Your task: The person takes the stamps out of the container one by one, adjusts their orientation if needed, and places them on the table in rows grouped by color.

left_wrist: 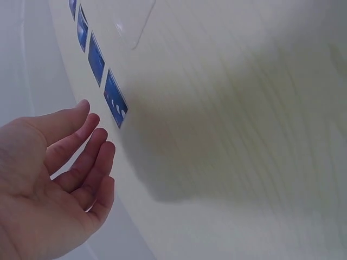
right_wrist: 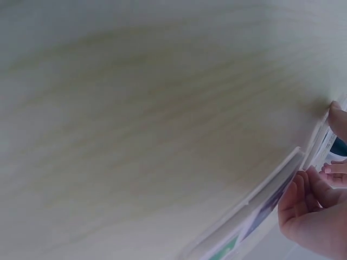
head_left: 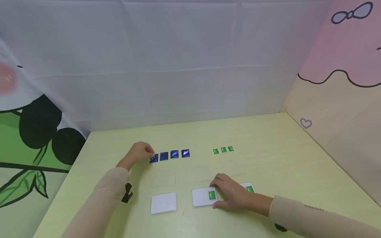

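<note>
In the head view my left hand point(head_left: 139, 152) is at the leftmost small blue picture card point(head_left: 154, 159), its fingertips close to the card's left edge. The left wrist view shows that hand point(left_wrist: 70, 168) with loosely bent fingers and nothing between them, beside the blue card point(left_wrist: 115, 100). My right hand point(head_left: 230, 191) spans the right end of a white card point(head_left: 200, 197), thumb at the near edge and fingers at the far edge. A small green square point(head_left: 212, 195) lies on that card. Partly behind the right hand is another white card point(head_left: 245, 184) bearing a green square point(head_left: 249, 189).
Three more blue cards point(head_left: 174, 154) continue the row to the right. Three green squares point(head_left: 223, 149) lie farther right. A blank white card point(head_left: 163, 203) lies nearer, with faint clear sheets point(head_left: 200, 174) behind the cards. A white cloth point(head_left: 184, 66) hangs behind the table point(head_left: 268, 145).
</note>
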Tool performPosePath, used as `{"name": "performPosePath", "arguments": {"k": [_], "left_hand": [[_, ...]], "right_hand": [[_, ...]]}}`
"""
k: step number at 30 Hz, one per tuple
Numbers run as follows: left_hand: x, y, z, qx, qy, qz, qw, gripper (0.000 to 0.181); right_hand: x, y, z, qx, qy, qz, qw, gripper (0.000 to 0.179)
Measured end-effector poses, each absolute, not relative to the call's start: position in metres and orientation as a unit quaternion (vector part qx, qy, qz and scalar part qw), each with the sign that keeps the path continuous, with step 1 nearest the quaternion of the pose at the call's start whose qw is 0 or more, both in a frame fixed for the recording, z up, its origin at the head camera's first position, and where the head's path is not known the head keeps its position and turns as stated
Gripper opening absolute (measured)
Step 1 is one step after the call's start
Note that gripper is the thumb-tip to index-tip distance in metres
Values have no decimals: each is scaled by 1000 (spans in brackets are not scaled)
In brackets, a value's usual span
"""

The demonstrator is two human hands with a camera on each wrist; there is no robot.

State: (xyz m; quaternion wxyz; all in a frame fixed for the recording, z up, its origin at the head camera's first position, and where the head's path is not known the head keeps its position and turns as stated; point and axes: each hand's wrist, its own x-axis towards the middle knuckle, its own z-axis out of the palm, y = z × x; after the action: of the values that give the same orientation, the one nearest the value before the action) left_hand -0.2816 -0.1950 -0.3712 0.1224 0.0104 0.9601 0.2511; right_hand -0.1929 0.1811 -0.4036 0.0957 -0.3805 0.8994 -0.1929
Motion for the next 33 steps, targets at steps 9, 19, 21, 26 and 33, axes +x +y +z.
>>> {"name": "performPosePath", "arguments": {"k": [9, 19, 21, 26, 33], "left_hand": [[-273, -185, -365, 25, 959, 254, 121, 17], [-260, -171, -357, 46, 960, 251, 116, 15], [-257, -169, -355, 47, 958, 257, 117, 16], [-253, -166, -353, 51, 957, 260, 117, 15], [-253, -166, -357, 57, 957, 259, 115, 12]], "right_hand": [[-195, 182, -404, -376, 900, -196, 102, 53], [-194, 182, -402, -378, 899, -197, 99, 54], [-193, 182, -402, -382, 898, -200, 95, 54], [-192, 183, -403, -390, 895, -202, 81, 53], [-192, 183, -404, -393, 893, -203, 81, 53]]}}
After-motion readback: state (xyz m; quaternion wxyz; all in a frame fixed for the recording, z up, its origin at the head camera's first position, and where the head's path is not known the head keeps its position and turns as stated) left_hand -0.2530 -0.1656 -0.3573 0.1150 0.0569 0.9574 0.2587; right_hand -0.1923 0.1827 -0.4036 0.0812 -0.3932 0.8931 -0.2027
